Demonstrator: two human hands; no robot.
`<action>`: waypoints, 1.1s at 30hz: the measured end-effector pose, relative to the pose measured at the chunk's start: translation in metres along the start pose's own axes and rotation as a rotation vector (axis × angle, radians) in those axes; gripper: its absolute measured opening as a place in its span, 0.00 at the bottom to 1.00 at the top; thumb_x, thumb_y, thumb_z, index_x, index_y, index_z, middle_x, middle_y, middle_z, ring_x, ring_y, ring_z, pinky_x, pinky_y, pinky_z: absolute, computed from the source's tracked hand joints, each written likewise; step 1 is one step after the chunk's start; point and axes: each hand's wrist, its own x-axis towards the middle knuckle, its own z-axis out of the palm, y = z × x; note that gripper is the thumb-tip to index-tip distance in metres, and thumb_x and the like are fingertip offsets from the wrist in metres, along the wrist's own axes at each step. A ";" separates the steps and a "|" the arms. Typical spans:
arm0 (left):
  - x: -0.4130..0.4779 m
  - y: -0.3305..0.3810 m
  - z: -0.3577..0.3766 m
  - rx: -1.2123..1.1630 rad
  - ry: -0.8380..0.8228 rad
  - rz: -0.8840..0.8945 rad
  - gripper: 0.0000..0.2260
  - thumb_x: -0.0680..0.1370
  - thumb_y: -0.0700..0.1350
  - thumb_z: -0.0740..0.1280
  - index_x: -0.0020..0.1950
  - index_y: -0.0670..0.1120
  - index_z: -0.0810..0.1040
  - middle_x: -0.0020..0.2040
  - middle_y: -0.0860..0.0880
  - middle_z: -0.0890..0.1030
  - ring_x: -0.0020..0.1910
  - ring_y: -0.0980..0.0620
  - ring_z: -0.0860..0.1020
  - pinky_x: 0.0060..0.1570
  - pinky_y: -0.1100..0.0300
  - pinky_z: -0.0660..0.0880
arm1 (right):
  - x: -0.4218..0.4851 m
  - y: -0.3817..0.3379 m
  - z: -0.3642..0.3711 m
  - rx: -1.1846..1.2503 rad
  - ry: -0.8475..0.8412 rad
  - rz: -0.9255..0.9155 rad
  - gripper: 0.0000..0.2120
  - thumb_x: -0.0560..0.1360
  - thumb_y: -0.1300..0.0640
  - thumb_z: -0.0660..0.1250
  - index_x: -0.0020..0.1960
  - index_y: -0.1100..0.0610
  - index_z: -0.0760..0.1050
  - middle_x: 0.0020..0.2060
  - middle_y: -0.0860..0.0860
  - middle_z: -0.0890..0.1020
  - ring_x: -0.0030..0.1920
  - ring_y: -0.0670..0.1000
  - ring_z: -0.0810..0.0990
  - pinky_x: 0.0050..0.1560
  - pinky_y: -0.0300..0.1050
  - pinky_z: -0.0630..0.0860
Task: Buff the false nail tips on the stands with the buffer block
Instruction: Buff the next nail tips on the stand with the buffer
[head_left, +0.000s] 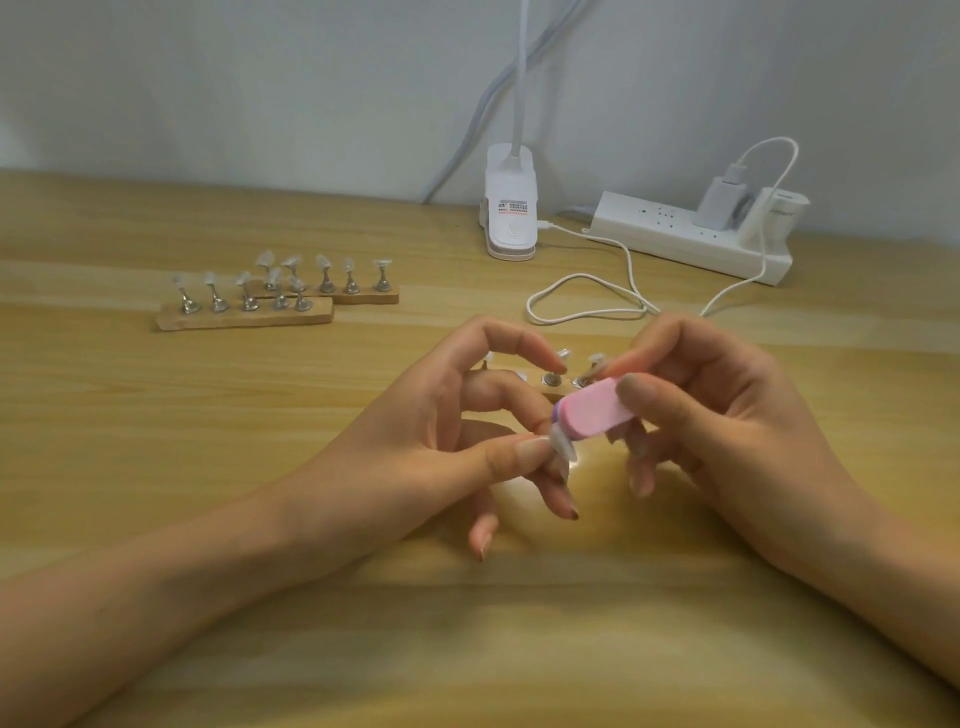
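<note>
My left hand (457, 431) pinches a clear false nail tip (563, 446) between thumb and fingers, lifted above the wooden table (260, 519). My right hand (727, 410) grips a pink buffer block (597, 410) with a purple layer, its left end touching the tip. Behind my hands a wooden stand (553, 382) with metal holders and more clear tips is mostly hidden. At the back left two more wooden stands (244, 316) (363, 297) carry several clear tips on metal holders.
A white clip lamp base (511, 218) stands at the back centre. A white power strip (691, 236) with a plugged charger lies at the back right, and its white cable (587, 299) loops over the table just behind my hands. A pale wall rises behind.
</note>
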 end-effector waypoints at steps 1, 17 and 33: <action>0.000 0.000 0.000 0.003 0.002 -0.001 0.18 0.75 0.41 0.69 0.62 0.45 0.69 0.42 0.47 0.81 0.41 0.46 0.85 0.23 0.65 0.72 | 0.000 -0.001 -0.002 0.028 0.021 0.003 0.07 0.70 0.49 0.74 0.42 0.51 0.80 0.40 0.51 0.84 0.31 0.45 0.77 0.27 0.38 0.76; -0.001 0.000 0.001 0.070 0.038 0.000 0.17 0.75 0.40 0.70 0.60 0.46 0.68 0.41 0.46 0.82 0.38 0.45 0.85 0.22 0.63 0.72 | -0.002 -0.001 0.004 -0.070 -0.020 -0.030 0.03 0.72 0.55 0.74 0.42 0.51 0.80 0.38 0.48 0.85 0.32 0.43 0.80 0.27 0.38 0.77; -0.001 0.001 0.001 0.068 0.050 0.001 0.17 0.74 0.40 0.74 0.57 0.49 0.71 0.40 0.46 0.81 0.36 0.45 0.84 0.22 0.64 0.71 | -0.004 -0.003 0.007 -0.047 -0.074 -0.031 0.01 0.74 0.60 0.71 0.44 0.55 0.81 0.37 0.49 0.84 0.29 0.43 0.80 0.27 0.37 0.76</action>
